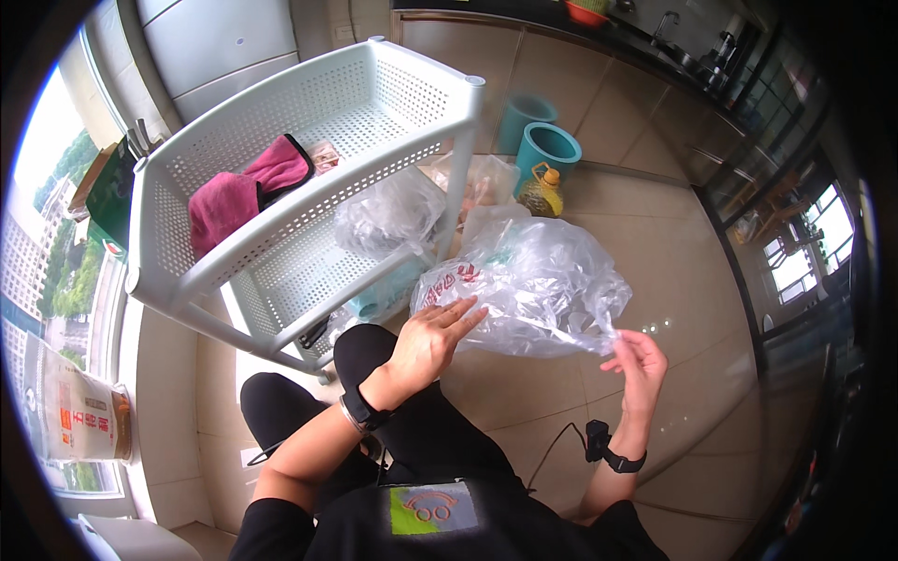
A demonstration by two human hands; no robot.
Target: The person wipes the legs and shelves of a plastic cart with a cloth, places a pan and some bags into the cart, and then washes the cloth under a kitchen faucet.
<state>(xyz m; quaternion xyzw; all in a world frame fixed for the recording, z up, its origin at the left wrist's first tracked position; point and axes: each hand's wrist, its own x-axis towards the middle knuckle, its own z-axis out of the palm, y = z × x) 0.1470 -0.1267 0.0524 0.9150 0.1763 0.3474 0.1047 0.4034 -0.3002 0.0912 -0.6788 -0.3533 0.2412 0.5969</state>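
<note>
A large clear plastic bag [540,280] with red printing lies crumpled on the tiled floor before me. Its gathered right end is pinched between the thumb and fingers of my right hand [637,361]. My left hand [431,340] is flat with the fingers extended, over the bag's near left edge; whether it presses on the plastic is unclear. What the bag contains is hard to make out through the shiny folds. Just left stands a white perforated plastic rack [316,224], with another clear plastic bag [389,214] on its middle shelf.
A pink cloth [245,193] lies in the rack's top basket. Behind the large bag are a teal bin [551,147], a yellow-capped oil bottle [544,193] and a further plastic bag [484,179]. Cabinets [603,91] line the back; a window ledge [158,393] runs along the left.
</note>
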